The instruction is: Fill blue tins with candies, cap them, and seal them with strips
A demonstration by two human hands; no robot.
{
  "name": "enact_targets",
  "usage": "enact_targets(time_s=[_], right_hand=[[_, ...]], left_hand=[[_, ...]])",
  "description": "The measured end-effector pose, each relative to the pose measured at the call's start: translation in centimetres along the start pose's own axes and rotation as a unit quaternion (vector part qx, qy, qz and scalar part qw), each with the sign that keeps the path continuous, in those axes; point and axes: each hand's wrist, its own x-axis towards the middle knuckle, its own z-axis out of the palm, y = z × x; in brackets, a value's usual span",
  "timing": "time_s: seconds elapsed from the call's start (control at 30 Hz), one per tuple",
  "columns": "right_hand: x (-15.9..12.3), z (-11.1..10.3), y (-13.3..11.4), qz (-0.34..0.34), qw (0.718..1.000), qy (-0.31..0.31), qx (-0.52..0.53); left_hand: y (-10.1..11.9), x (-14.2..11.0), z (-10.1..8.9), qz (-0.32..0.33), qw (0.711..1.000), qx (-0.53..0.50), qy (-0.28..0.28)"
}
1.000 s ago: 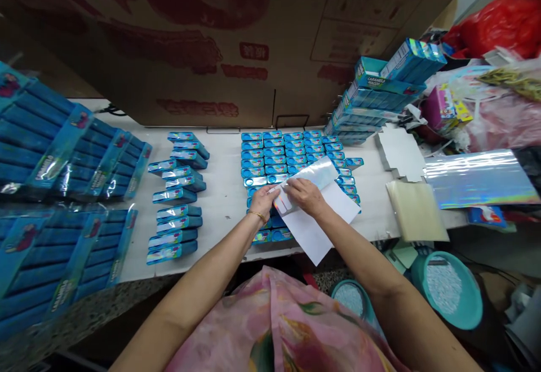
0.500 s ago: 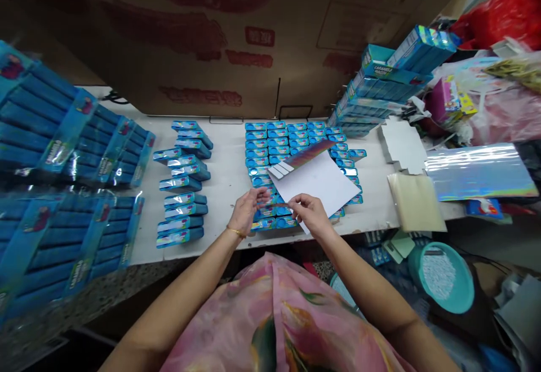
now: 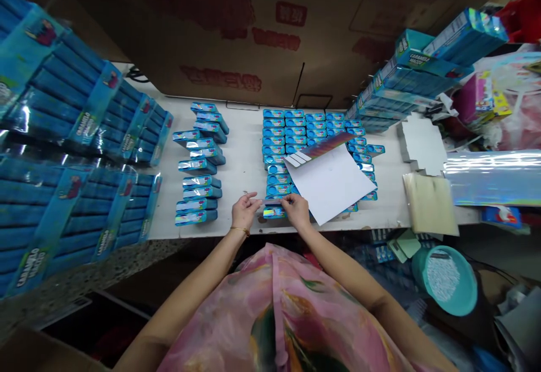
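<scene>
My left hand (image 3: 244, 211) and my right hand (image 3: 297, 211) pinch the two ends of a thin shiny sticker strip (image 3: 271, 202) and hold it across a small blue box (image 3: 274, 212) at the near edge of the white table (image 3: 245, 163). That box is the nearest of several small blue boxes (image 3: 296, 129) laid out in rows. Just right of my right hand, a white sticker sheet (image 3: 332, 183) with a holographic top edge lies on those rows.
Wrapped blue packs (image 3: 80, 152) are piled at the left, with more blue boxes (image 3: 198, 163) beside them. Stacked blue cartons (image 3: 406, 79) stand at the back right. Holographic film (image 3: 492, 177), a beige sheet (image 3: 429, 203) and a teal bowl (image 3: 443, 279) lie to the right. A cardboard wall (image 3: 253, 28) stands behind.
Both hands left the sticker sheet, which now lies on the boxes. They drew a strip off it and brought it down to the nearest blue box. The view shifted.
</scene>
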Motion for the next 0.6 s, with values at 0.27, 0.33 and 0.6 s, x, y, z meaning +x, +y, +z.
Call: enact_targets(time_s=[0.27, 0.33, 0.6], right_hand=[[0.7, 0.4, 0.1, -0.018, 0.996, -0.019, -0.086], [0.9, 0.5, 0.0, -0.027, 0.992, -0.033, -0.115], [0.0, -0.3, -0.1, -0.155, 0.915, -0.078, -0.364]], left_hand=[[-1.9, 1.4, -0.1, 0.004, 1.0, 0.004, 0.014], [-2.2, 1.6, -0.1, 0.004, 1.0, 0.006, 0.018], [-3.3, 1.5, 0.7, 0.029, 0.997, 0.071, 0.03]])
